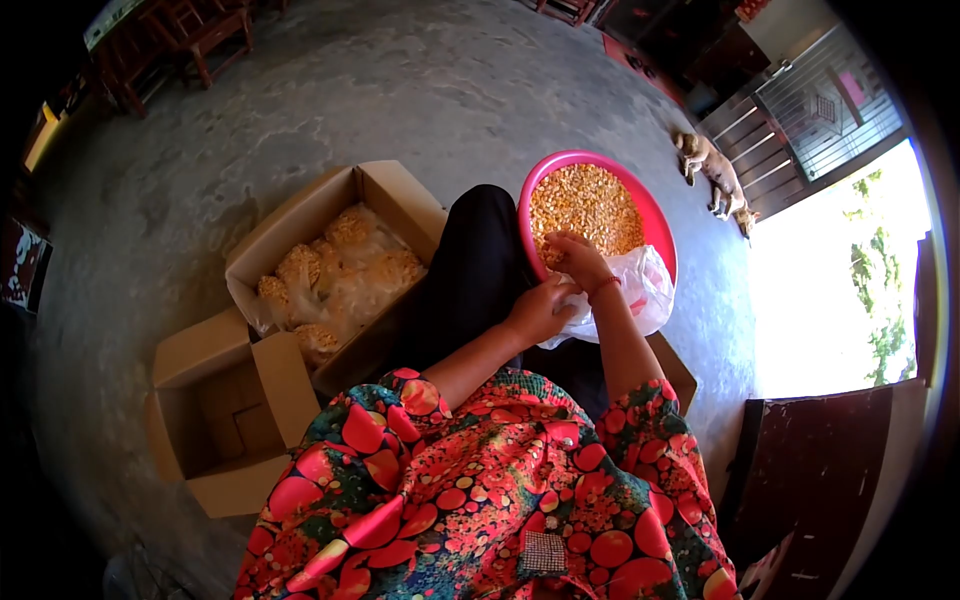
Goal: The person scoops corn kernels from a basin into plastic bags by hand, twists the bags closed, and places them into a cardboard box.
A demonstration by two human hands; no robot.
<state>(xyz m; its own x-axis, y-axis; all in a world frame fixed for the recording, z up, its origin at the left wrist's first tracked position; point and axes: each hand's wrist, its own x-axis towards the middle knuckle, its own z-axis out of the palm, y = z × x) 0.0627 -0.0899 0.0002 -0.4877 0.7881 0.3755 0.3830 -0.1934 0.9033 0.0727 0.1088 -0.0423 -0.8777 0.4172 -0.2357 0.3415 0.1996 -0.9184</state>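
A pink basin [658, 215] filled with yellow corn kernels [585, 200] stands in front of me, a little to the right. My right hand [578, 258] is at the near part of the basin, its fingers curled over the kernels; what they hold is hidden. A white, see-through plastic bag [645, 290] spreads under my right wrist and against the basin's near side. Just below, my left hand [543, 310] is closed on the bag's edge.
To my left, an open cardboard box [405, 205] holds several clear bags of corn kernels [345, 270]. Nearer stands another open cardboard box [225, 410]. A dog [715, 170] lies on the concrete floor at the right, by a bright doorway. Wooden furniture [205, 35] stands far left.
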